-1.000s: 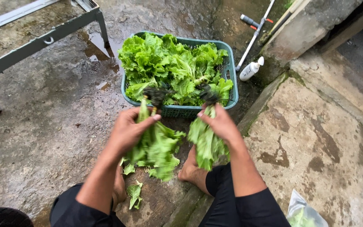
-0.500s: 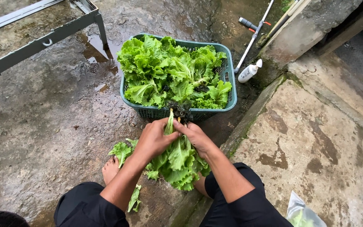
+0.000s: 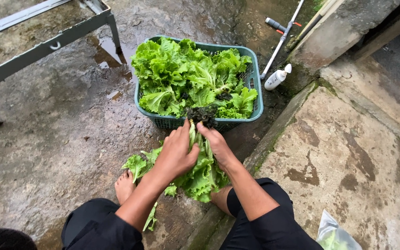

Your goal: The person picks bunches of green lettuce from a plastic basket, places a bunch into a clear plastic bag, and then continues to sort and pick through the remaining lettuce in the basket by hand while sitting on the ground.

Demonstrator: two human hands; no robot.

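Note:
Both my hands hold one bunch of green lettuce [image 3: 200, 178] low over the wet concrete, its dark muddy roots [image 3: 202, 114] pointing at the basket. My left hand [image 3: 176, 152] wraps the bunch from the left, and my right hand [image 3: 215, 143] presses it from the right near the stem. Just beyond stands a teal plastic basket [image 3: 254, 78] heaped with more lettuce [image 3: 188, 76]. A few loose leaves [image 3: 137, 163] lie by my bare left foot [image 3: 125, 185].
A grey metal frame [image 3: 42, 44] stands at the upper left. A white bottle [image 3: 276, 78] and a white pipe [image 3: 281, 39] lie right of the basket. A raised concrete slab [image 3: 348, 157] fills the right, with a clear bag [image 3: 334, 236] on it.
One second ago each hand held a separate bunch. The hands came together and now grip the lettuce as a single bunch, roots raised toward the basket.

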